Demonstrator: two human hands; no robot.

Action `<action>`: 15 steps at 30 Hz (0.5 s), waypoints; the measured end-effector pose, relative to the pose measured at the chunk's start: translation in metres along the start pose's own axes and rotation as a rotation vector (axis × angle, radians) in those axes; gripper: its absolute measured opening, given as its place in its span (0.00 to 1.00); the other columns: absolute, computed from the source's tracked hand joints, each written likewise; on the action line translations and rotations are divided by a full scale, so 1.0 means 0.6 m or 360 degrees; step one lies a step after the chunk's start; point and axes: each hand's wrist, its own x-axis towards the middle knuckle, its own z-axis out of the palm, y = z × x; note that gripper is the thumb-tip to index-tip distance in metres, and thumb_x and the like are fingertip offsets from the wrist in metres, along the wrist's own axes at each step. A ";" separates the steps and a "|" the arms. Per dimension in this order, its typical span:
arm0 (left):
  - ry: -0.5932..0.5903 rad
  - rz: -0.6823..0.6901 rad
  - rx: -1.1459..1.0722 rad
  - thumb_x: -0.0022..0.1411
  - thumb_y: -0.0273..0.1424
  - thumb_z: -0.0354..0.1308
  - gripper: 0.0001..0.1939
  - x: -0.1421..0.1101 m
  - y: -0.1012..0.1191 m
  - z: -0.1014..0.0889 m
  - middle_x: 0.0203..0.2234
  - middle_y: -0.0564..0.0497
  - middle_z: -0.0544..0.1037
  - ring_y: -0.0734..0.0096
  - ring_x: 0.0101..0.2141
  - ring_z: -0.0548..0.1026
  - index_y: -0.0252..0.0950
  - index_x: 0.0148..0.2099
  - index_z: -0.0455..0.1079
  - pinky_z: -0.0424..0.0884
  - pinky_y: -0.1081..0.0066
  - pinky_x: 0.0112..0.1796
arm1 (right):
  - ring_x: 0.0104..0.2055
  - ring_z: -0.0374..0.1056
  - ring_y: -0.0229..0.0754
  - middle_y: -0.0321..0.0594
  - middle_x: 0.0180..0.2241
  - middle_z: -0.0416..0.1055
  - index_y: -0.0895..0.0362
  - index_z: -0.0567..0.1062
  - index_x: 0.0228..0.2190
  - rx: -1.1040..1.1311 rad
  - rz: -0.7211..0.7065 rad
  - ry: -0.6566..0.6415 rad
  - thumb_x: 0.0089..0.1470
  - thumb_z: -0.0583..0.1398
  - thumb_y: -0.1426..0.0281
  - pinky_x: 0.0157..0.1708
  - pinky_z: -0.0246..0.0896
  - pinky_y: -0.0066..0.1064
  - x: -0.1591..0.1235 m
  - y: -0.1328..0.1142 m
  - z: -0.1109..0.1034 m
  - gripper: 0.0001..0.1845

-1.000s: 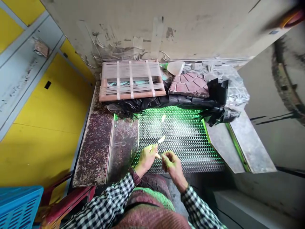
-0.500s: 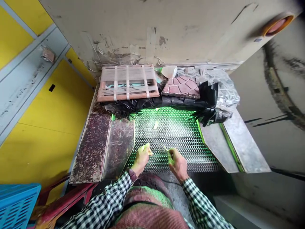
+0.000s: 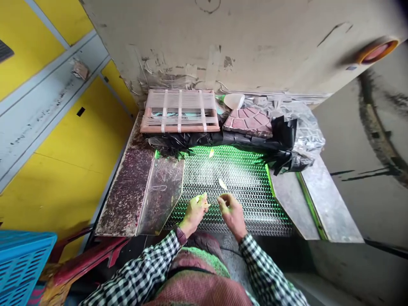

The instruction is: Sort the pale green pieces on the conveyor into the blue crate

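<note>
My left hand [image 3: 194,209] is curled over the near edge of a green-lit wire mesh belt [image 3: 248,187] and pinches a small pale piece [image 3: 205,205] between thumb and fingers. My right hand [image 3: 232,210] hovers just to its right, fingers curled together with nothing clearly in them. A small pale sliver [image 3: 222,184] lies on the mesh just beyond my right hand. Another pale bit [image 3: 211,153] lies further back near the black plastic sheet [image 3: 236,138]. Both sleeves are black-and-white check.
A wooden frame wound with pale strands [image 3: 181,111] and a reddish segmented tile [image 3: 248,121] rest on the black plastic behind the mesh. Rusty metal plates [image 3: 127,191] flank the left, a steel plate [image 3: 328,204] the right. A blue crate [image 3: 22,265] stands at lower left.
A pale sliver now lies on the mesh beyond my right hand, which held something thin half a second ago. Both hands stay at the near edge; the camera shifted slightly.
</note>
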 end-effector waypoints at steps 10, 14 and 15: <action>-0.0053 -0.0123 -0.0048 0.62 0.56 0.56 0.25 -0.021 0.001 -0.025 0.20 0.59 0.64 0.83 0.16 0.54 0.39 0.34 0.60 0.46 0.78 0.18 | 0.29 0.61 0.40 0.42 0.34 0.69 0.59 0.71 0.35 -0.0475 0.0016 0.0204 0.67 0.53 0.66 0.28 0.53 0.28 0.178 0.053 -0.011 0.12; 0.0003 -0.0132 -0.0050 0.63 0.55 0.55 0.24 -0.021 0.002 -0.029 0.19 0.59 0.64 0.83 0.16 0.54 0.39 0.33 0.59 0.46 0.78 0.18 | 0.29 0.58 0.39 0.43 0.38 0.69 0.58 0.73 0.40 -0.0460 -0.0133 0.0109 0.64 0.59 0.61 0.26 0.50 0.28 0.174 0.043 0.010 0.12; -0.0003 -0.0121 -0.0048 0.63 0.55 0.55 0.24 -0.020 0.003 -0.029 0.20 0.59 0.64 0.83 0.16 0.54 0.39 0.33 0.59 0.46 0.78 0.18 | 0.29 0.57 0.38 0.42 0.39 0.69 0.57 0.73 0.39 -0.0441 -0.0171 0.0075 0.62 0.61 0.62 0.26 0.49 0.28 0.177 0.040 0.016 0.11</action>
